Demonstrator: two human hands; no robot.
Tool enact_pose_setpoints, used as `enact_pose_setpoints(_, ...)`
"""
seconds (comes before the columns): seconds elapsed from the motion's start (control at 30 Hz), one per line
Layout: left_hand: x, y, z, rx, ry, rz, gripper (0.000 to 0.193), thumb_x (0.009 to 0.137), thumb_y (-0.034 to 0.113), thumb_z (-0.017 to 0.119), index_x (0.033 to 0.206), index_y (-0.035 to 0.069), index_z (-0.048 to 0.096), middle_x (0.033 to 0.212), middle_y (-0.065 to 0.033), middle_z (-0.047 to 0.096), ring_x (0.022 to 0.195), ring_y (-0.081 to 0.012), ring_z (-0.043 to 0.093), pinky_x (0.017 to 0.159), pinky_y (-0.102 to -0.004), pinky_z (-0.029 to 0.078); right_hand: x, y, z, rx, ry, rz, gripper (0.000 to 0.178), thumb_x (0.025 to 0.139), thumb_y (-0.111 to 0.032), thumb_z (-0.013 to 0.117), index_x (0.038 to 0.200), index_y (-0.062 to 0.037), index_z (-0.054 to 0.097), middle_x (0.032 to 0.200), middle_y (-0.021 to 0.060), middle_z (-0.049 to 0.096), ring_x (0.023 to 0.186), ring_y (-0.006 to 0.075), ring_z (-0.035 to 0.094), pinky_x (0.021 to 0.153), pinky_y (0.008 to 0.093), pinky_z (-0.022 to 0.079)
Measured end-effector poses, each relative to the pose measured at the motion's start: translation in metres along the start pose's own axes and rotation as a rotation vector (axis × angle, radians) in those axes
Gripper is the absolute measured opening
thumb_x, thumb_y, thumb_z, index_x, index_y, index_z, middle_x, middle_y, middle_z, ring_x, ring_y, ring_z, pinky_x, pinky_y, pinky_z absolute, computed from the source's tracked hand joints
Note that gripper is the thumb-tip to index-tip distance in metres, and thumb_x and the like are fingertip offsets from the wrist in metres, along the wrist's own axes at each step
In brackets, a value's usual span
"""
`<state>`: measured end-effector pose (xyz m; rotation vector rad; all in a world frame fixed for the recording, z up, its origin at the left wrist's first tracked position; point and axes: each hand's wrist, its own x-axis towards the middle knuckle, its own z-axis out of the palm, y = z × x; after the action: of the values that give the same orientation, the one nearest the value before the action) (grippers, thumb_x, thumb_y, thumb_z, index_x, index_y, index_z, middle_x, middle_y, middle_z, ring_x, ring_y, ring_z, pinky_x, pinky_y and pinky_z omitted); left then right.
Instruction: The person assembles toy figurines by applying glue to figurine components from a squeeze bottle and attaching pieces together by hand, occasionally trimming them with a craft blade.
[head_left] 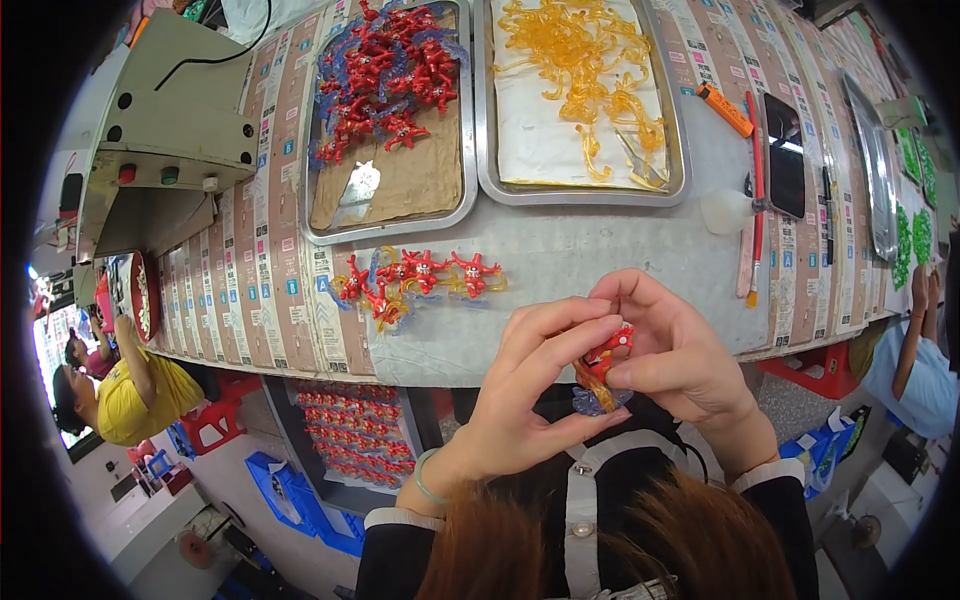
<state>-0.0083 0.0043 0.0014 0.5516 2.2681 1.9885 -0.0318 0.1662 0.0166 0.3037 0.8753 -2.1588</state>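
Observation:
Close in front of my chest, both hands hold a small red plastic figurine [610,348] with a translucent yellow piece on it and a clear bluish base [598,402]. My left hand [510,395] grips it from the left, thumb beneath near the base. My right hand [685,365] pinches it from the right, thumb against its front, fingertips meeting the left ones at the top. Fingers hide part of the figurine. Beyond them on the table lies a small group of red figurines [425,272] with yellow and bluish parts.
A metal tray [392,232] bears piled red figurines [385,75]; another tray [590,197] has yellow translucent pieces [575,50]. An orange-handled tool [726,110], red brush [757,220] and phone [783,160] lie right. A control box [170,140] stands left. Co-workers sit at both sides.

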Motion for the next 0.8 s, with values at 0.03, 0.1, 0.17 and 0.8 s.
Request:
enact_pose_setpoints(0.03, 0.0001, 0.0003, 0.0004, -0.021, 0.007, -0.005, 0.059, 0.055, 0.01, 0.074, 0.109, 0.004, 0.05, 0.112, -0.0105, 0.046, 0.099, -0.0244, 0.044, 0.084, -0.0327, 0.035, 0.0002, -0.0002, 0.0, 0.002, -0.003, 0.004, 0.044, 0.068, 0.01, 0.053, 0.108, -0.0018, 0.037, 0.097, 0.0053, 0.042, 0.084, 0.0131, 0.052, 0.074, 0.0232, 0.044)
enact_pose_setpoints(0.1, -0.0004, 0.0002, 0.0005, -0.042, 0.015, -0.01, 0.059, 0.055, 0.01, 0.074, 0.109, 0.004, 0.05, 0.112, -0.0105, 0.046, 0.1, -0.0242, 0.044, 0.084, -0.0324, 0.036, 0.0006, -0.0006, 0.0004, 0.005, -0.007, 0.009, 0.044, 0.068, 0.01, 0.053, 0.108, -0.002, 0.037, 0.096, 0.0051, 0.042, 0.084, 0.013, 0.053, 0.073, 0.023, 0.044)
enact_pose_setpoints(0.17, -0.0008, -0.0006, 0.0007, -0.074, 0.01, -0.016, 0.059, 0.055, 0.01, 0.074, 0.109, 0.004, 0.05, 0.112, -0.0109, 0.045, 0.101, -0.0243, 0.044, 0.084, -0.032, 0.036, 0.0006, -0.0019, 0.0014, 0.014, -0.01, 0.035, 0.044, 0.068, 0.01, 0.053, 0.108, -0.0024, 0.038, 0.094, 0.0043, 0.042, 0.084, 0.0129, 0.053, 0.073, 0.0224, 0.044)
enact_pose_setpoints(0.8, 0.0008, -0.0016, -0.0005, -0.11, -0.016, 0.001, 0.064, 0.055, 0.011, 0.076, 0.11, 0.003, 0.046, 0.113, -0.0129, 0.043, 0.103, -0.0238, 0.044, 0.083, -0.0317, 0.04, -0.0015, -0.0029, 0.0021, -0.02, 0.029, 0.02, 0.046, 0.067, 0.011, 0.056, 0.107, -0.0027, 0.039, 0.086, 0.0017, 0.042, 0.078, 0.0097, 0.052, 0.069, 0.0198, 0.044)
